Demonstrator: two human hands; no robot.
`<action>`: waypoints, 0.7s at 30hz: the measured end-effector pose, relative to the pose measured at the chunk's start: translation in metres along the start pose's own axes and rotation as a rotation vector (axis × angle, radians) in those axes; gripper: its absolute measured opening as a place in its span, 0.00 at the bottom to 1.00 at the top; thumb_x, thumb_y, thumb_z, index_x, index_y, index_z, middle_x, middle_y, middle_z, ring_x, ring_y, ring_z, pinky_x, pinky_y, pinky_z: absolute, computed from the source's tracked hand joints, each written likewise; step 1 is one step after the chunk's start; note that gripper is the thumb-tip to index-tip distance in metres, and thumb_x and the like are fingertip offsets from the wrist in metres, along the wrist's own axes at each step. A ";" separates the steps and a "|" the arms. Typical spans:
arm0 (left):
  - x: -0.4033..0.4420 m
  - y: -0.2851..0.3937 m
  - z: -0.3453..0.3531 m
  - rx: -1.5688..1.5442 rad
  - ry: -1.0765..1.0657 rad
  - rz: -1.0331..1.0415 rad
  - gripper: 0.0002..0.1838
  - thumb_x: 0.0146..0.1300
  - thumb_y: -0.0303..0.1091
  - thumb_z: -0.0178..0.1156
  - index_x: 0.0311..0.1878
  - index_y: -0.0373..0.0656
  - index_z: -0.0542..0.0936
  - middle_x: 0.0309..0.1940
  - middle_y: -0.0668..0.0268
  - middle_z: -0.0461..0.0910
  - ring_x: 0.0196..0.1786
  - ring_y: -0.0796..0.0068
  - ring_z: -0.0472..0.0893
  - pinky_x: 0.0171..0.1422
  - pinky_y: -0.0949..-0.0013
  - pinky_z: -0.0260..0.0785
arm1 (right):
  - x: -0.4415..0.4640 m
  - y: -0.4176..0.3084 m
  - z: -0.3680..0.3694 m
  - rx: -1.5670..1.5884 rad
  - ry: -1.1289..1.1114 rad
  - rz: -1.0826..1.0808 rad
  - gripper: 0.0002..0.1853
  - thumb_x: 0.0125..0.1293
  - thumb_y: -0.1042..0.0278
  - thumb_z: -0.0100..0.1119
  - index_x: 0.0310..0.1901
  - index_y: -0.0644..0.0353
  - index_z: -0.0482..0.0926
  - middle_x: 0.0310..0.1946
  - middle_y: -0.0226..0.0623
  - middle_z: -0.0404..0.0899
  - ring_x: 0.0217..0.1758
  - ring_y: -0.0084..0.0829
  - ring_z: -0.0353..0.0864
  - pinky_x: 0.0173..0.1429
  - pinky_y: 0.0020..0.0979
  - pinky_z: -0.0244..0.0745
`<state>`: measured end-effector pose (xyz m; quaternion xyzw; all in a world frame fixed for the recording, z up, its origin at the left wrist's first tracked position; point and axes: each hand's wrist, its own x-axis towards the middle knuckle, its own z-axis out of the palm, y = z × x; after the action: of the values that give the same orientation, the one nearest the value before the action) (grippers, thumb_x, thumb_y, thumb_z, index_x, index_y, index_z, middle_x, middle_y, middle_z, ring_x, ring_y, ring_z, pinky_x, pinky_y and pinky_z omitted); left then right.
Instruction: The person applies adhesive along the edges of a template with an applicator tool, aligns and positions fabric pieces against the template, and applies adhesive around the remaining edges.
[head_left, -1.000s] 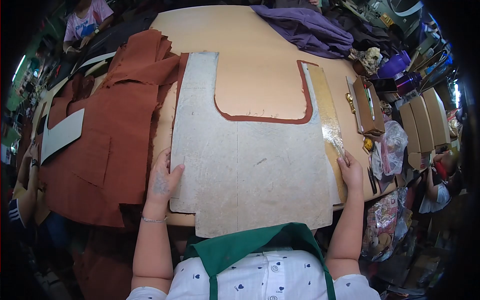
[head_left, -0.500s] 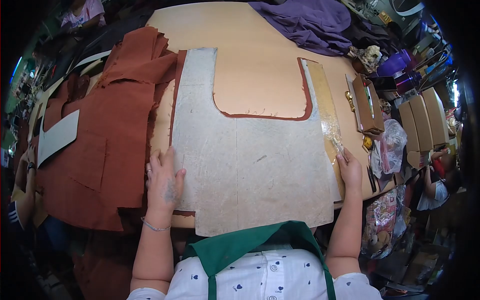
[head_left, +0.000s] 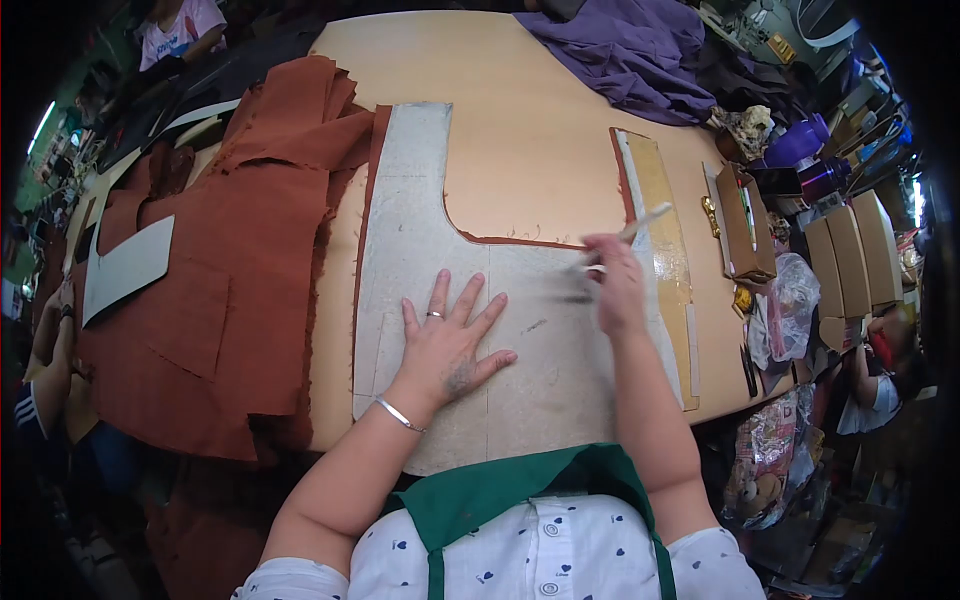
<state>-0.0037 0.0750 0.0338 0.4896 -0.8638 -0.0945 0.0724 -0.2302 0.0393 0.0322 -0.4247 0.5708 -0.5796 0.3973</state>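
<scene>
A large grey cardboard pattern piece (head_left: 430,220) with a U-shaped cut-out lies on rust-brown fabric (head_left: 372,180), whose edge shows along the left side and the cut-out. Pressed flat on the board's left half, my left hand (head_left: 455,335) has its fingers spread. My right hand (head_left: 617,290), partly smeared by motion, is closed around a slim pale pen-like stick (head_left: 650,220) over the board's right half, near the cut-out's lower right corner. The stick's lower end is blurred. A yellowish taped strip (head_left: 668,240) lies along the board's right side.
Stacked rust-brown cut fabric (head_left: 250,260) with a white template (head_left: 130,270) is on the left. Purple cloth (head_left: 630,50) lies at the back. On the right are an open cardboard box (head_left: 745,225) and a plastic bag (head_left: 792,300). Other people stand at both sides.
My left hand has moved from the board's left edge onto its surface, fingers spreading. My right hand has moved up and left from the right edge, holding the stick. The board has shifted slightly.
</scene>
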 end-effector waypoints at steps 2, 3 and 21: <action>-0.003 0.000 0.003 0.002 -0.005 -0.016 0.36 0.53 0.66 0.49 0.65 0.64 0.62 0.69 0.65 0.50 0.71 0.48 0.45 0.58 0.25 0.45 | 0.012 0.014 0.033 0.208 -0.108 0.082 0.14 0.69 0.57 0.46 0.38 0.60 0.74 0.29 0.26 0.74 0.29 0.15 0.71 0.34 0.17 0.66; -0.003 0.000 0.003 0.000 -0.002 -0.017 0.36 0.53 0.66 0.49 0.65 0.64 0.62 0.69 0.66 0.50 0.71 0.48 0.45 0.58 0.25 0.45 | 0.017 0.021 0.047 0.305 -0.121 0.118 0.14 0.69 0.57 0.46 0.38 0.61 0.74 0.28 0.27 0.74 0.28 0.15 0.72 0.33 0.17 0.68; -0.019 -0.037 -0.011 -0.252 0.359 -0.255 0.30 0.53 0.49 0.61 0.52 0.36 0.70 0.49 0.52 0.67 0.53 0.53 0.67 0.51 0.51 0.64 | 0.026 -0.008 -0.072 -0.391 0.237 -0.197 0.07 0.66 0.70 0.43 0.37 0.63 0.71 0.32 0.34 0.72 0.37 0.24 0.74 0.44 0.27 0.68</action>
<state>0.0396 0.0716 0.0353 0.5906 -0.7498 -0.1214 0.2726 -0.3063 0.0387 0.0423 -0.4763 0.6704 -0.5399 0.1796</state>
